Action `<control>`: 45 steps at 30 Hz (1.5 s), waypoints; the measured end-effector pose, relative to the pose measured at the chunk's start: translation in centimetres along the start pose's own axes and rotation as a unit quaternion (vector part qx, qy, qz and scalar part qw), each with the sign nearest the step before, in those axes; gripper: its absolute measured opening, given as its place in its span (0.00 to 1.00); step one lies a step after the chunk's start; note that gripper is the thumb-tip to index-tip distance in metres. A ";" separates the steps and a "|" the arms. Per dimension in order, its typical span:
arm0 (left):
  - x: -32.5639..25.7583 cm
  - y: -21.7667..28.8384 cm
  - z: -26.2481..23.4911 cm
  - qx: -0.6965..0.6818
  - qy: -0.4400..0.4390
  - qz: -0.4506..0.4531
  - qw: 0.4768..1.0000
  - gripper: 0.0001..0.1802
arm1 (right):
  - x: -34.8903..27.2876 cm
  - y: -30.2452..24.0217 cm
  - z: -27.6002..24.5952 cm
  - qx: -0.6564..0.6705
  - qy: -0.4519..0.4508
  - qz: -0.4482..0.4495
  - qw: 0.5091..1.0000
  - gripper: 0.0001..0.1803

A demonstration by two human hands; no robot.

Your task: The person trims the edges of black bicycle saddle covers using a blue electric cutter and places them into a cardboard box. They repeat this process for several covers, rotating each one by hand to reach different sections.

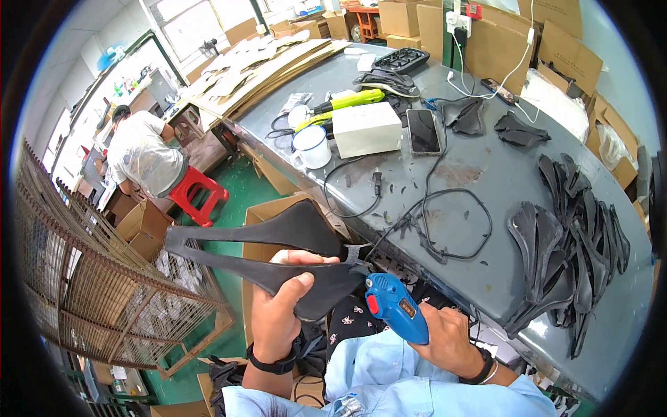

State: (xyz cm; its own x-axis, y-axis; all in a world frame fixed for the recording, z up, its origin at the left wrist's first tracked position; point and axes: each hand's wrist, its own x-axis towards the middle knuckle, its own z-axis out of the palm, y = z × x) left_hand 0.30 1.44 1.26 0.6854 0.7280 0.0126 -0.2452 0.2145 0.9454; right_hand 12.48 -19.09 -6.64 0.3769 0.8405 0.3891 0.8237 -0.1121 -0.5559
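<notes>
While our left hand point(281, 313) grips a black saddle shell point(267, 254) out past the bench's near edge, fingers point(306, 258) curled tight round its wide end, our right hand point(448, 340) is closed on a blue glue gun point(396, 306), nozzle at the shell's rim; we judge this piece mid-work; a big stack of black shells point(570, 243) sits at the bench's right edge, worked or not we cannot tell; a white mug point(310, 147) and phone point(422, 131) lie farther back.
</notes>
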 end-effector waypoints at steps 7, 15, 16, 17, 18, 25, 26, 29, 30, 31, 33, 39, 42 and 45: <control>0.1 -0.8 0.8 0.025 -0.034 -0.060 0.997 0.13 | -0.5 0.2 0.2 0.006 -0.011 0.006 1.000 0.30; 2.4 -6.1 -4.6 0.002 0.088 -0.052 0.995 0.11 | -0.2 0.9 0.9 -0.023 -0.009 0.048 0.999 0.29; 3.5 -7.4 -6.8 -0.022 0.115 -0.092 0.989 0.11 | -0.3 1.5 1.2 -0.019 -0.020 0.048 0.998 0.29; 4.3 -8.2 -8.8 -0.054 0.149 -0.089 0.983 0.10 | -0.3 1.6 1.0 -0.016 -0.014 0.073 0.997 0.29; 5.2 -9.2 -11.1 -0.086 0.184 -0.083 0.976 0.10 | 0.0 1.7 1.1 -0.012 -0.009 0.096 0.995 0.29; 9.9 -20.1 -26.0 -0.165 0.370 -0.085 0.910 0.13 | 1.5 1.5 3.0 -0.002 -0.072 0.121 0.990 0.30; 10.4 -21.8 -27.4 -0.207 0.402 -0.067 0.889 0.13 | 1.7 1.5 3.2 -0.002 -0.075 0.118 0.990 0.30; 9.6 -26.3 -30.2 -0.235 0.431 -0.106 0.865 0.16 | 2.1 1.4 3.9 -0.007 -0.098 0.122 0.988 0.30; 9.1 -27.7 -30.3 -0.219 0.436 -0.169 0.856 0.17 | 2.2 1.4 4.0 -0.004 -0.103 0.131 0.986 0.31; 8.4 -28.9 -30.4 -0.207 0.444 -0.192 0.851 0.17 | 2.3 1.3 4.1 0.001 -0.108 0.138 0.985 0.31; 7.6 -30.3 -28.8 -0.161 0.428 -0.190 0.869 0.18 | 2.5 1.2 4.2 -0.011 -0.107 0.143 0.984 0.31; 9.7 -24.7 -21.3 -0.139 0.369 -0.087 0.915 0.13 | 1.4 1.9 4.0 -0.013 -0.085 0.146 0.986 0.30; 11.1 -18.0 -13.8 -0.123 0.214 -0.061 0.967 0.13 | 0.6 2.2 3.6 0.033 -0.036 0.115 0.992 0.31; 10.7 -12.4 -5.1 -0.091 0.118 -0.074 0.986 0.14 | 0.1 1.3 1.8 0.065 -0.007 0.095 0.993 0.31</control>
State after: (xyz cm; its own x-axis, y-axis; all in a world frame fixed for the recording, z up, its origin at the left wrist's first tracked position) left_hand 7.21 9.91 -11.96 0.5497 0.8066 -0.2174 -0.2878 0.4271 0.8572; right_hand 12.86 -18.18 -8.69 0.5130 0.8185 0.2585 0.6770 -0.2006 -0.7081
